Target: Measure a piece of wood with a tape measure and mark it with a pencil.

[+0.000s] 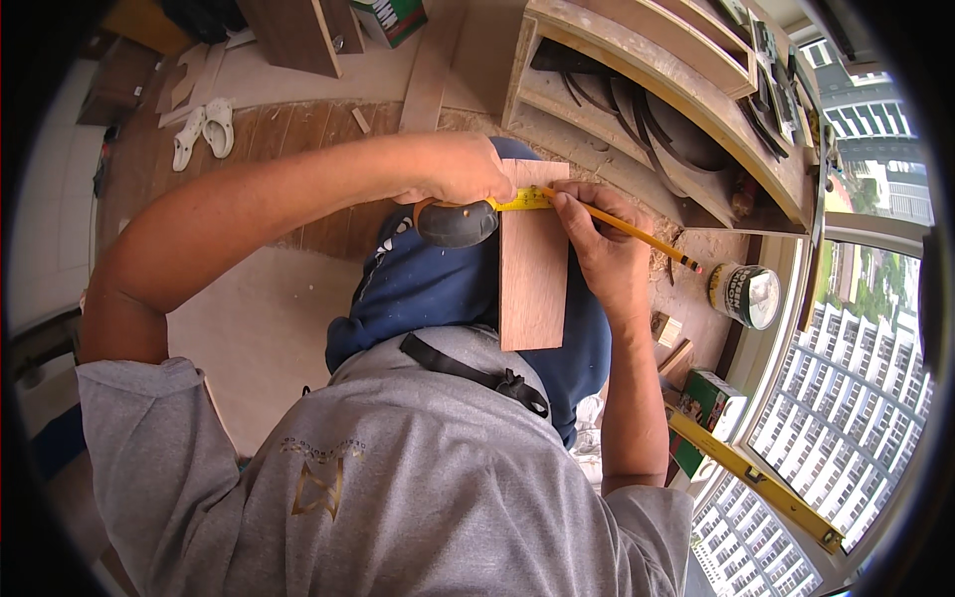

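Observation:
A narrow plywood board [533, 279] lies on my thigh in dark blue trousers. My left hand [468, 169] grips a black and orange tape measure [456, 227] at the board's left edge, with its yellow blade [522, 199] drawn across the board near the far end. My right hand [602, 234] pinches a yellow pencil [657, 243], its point at the blade near the board's right edge, with the thumb over the board. The pencil's eraser end points toward the lower right.
A wooden cabinet [637, 60] with curved offcuts stands ahead-right. A round tub [741, 294], a green box [701, 418] and a yellow level [756, 478] are on my right by the window. White clogs [199, 129] and loose panels [288, 30] lie ahead-left.

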A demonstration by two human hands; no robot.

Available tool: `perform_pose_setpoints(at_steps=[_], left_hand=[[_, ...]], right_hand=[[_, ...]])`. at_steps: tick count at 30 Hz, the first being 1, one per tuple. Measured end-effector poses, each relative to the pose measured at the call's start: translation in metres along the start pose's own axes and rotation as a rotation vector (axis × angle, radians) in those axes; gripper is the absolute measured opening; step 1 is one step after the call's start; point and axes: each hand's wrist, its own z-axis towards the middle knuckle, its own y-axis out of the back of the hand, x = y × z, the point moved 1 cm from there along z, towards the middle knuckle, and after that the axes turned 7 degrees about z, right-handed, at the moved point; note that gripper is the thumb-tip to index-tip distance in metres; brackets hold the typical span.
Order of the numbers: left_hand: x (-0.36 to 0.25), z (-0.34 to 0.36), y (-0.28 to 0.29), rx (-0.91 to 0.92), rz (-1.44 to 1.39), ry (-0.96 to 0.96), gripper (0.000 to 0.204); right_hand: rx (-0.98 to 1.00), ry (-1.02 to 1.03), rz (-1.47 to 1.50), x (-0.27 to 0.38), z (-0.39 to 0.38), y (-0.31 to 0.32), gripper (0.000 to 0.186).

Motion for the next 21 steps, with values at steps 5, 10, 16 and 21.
perform_pose_setpoints(at_steps=[5, 10, 16, 21], left_hand=[[0.003, 0.001, -0.001, -0.012, -0.026, 0.015, 0.029], [0.004, 0.002, 0.0, 0.004, -0.014, 0.004, 0.03], [0.006, 0.003, 0.0, 0.007, -0.004, 0.012, 0.032], [0.006, 0.005, -0.006, -0.036, -0.05, -0.005, 0.032]], right_hand=[[-0.002, 0.046, -0.121, 0.009, -0.002, -0.005, 0.014], [-0.019, 0.067, -0.082, 0.005, -0.002, -0.004, 0.014], [-0.001, 0.06, -0.005, 0.0, 0.002, -0.001, 0.012], [-0.006, 0.146, -0.122, 0.006, -0.002, -0.004, 0.01]])
